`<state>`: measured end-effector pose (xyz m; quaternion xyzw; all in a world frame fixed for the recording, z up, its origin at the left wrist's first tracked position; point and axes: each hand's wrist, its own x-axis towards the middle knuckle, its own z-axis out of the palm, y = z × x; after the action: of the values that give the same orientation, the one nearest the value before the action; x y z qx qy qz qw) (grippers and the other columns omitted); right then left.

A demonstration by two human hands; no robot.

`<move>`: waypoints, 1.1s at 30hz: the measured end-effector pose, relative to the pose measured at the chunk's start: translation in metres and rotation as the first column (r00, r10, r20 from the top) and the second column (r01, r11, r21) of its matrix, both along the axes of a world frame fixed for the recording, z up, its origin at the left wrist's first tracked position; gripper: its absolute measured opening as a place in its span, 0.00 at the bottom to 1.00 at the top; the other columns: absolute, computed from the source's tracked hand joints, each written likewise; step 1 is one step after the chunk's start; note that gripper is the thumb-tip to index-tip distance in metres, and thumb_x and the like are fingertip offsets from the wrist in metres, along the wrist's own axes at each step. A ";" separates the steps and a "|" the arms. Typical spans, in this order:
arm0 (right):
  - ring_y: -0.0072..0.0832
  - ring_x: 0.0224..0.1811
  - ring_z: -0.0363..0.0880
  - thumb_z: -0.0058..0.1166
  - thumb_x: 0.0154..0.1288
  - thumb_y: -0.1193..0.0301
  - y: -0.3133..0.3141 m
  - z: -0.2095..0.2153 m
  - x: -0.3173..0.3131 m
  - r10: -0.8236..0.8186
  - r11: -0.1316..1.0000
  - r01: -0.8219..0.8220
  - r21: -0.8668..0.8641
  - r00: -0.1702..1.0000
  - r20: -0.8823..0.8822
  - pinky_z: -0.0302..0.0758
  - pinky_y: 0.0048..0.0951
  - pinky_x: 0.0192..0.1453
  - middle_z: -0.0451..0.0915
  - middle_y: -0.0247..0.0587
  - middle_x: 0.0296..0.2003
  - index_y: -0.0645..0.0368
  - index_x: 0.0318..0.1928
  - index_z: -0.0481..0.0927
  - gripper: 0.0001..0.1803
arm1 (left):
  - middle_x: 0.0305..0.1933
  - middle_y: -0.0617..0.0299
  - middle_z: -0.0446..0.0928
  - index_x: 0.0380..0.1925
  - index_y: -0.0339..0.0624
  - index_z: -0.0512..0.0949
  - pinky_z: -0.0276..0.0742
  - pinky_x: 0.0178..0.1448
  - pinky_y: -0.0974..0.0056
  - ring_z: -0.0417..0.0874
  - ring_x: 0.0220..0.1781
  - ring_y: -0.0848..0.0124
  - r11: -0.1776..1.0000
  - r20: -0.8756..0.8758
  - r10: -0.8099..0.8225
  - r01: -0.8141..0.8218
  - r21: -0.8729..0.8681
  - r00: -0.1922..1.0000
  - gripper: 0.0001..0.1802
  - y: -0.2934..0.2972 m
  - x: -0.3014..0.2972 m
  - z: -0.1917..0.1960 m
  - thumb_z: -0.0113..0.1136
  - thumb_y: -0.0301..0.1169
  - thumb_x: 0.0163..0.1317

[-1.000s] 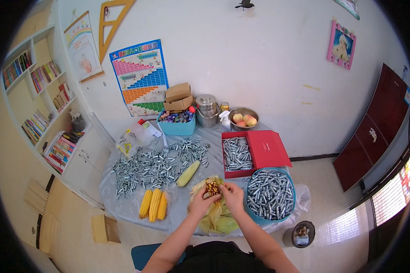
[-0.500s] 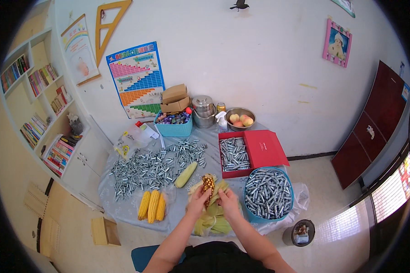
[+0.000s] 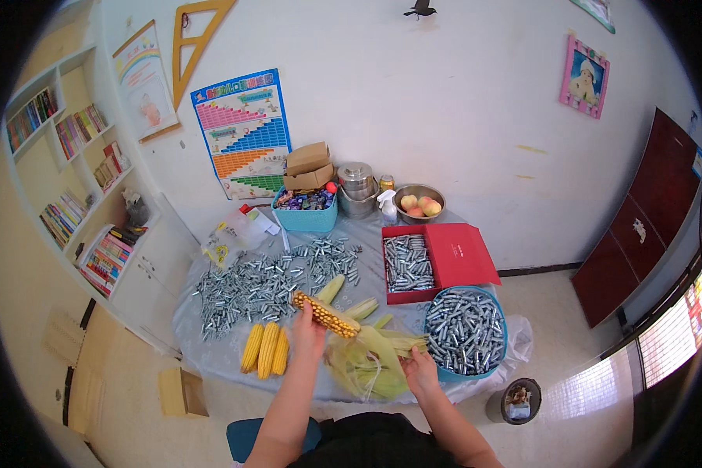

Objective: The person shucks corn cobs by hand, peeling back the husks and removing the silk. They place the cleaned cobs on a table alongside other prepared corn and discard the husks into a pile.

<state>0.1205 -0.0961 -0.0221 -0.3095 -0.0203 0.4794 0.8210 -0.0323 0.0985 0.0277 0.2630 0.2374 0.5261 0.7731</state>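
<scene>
My left hand (image 3: 312,337) is wrapped round a husked corn cob (image 3: 325,315) with speckled brown and yellow kernels, tilted above the table. My right hand (image 3: 421,372) pinches pale green corn husks (image 3: 405,344) to the right of the cob. Between my hands, a pile of husks (image 3: 360,366) spreads near the table's front edge, with what looks like clear plastic about it. Behind the cob lies a corn ear (image 3: 332,289) still in its pale husk, and another husk-covered piece (image 3: 362,309) rests beside it. Yellow corn cobs (image 3: 266,349) lie side by side left of my left hand.
Small metal cylinders (image 3: 246,285) cover the table's left. More fill a red box (image 3: 409,297) and a blue basket (image 3: 505,343) on the right. Behind stand a light-blue basket (image 3: 306,221), metal pots (image 3: 357,191) and a bowl of peaches (image 3: 441,204). A bin (image 3: 491,407) stands on the floor.
My left hand has carried the cob left, and the cob now lies more level. My right hand has moved right and down, pulling husks away from the cob. The view has shifted slightly.
</scene>
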 end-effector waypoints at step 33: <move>0.21 0.42 0.72 0.54 0.57 0.79 0.073 0.039 0.001 0.094 0.995 -0.047 -0.085 0.710 0.698 0.69 0.19 0.47 0.76 0.37 0.39 0.65 0.40 0.80 0.09 | 0.50 0.63 0.68 0.53 0.40 0.60 0.64 0.55 0.71 0.68 0.51 0.76 0.862 -0.354 -0.211 0.344 0.372 0.911 0.20 -0.064 0.045 0.017 0.52 0.26 0.61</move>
<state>0.1219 -0.0232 0.0169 -0.4920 -0.3269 0.3577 0.7233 0.0126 0.0345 0.0449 0.5344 0.1905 0.4004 0.7197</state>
